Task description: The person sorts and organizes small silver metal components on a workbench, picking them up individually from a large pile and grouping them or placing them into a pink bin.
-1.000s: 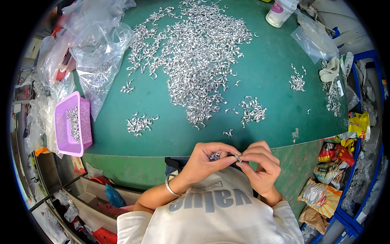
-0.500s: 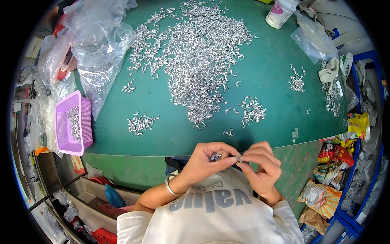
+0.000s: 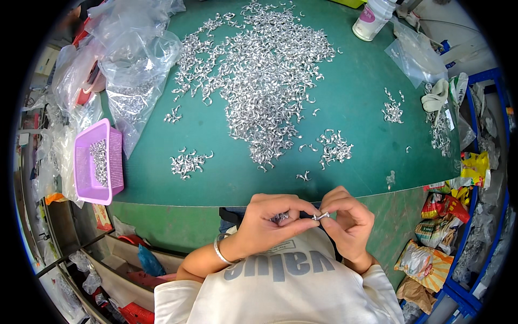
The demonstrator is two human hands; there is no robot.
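Green bench (image 3: 356, 108) far ahead of hands. Big heap of shiny metal hooks (image 3: 264, 81) in its middle, well past both grips. Pink basket (image 3: 100, 162) off to left. Left hand (image 3: 270, 224), grip pinched shut, few small hooks tucked inside. Right hand (image 3: 348, 224), grip pinching one small metal piece (image 3: 321, 216). Piece lies sideways between both grips, touching both thumbs, just off bench edge.
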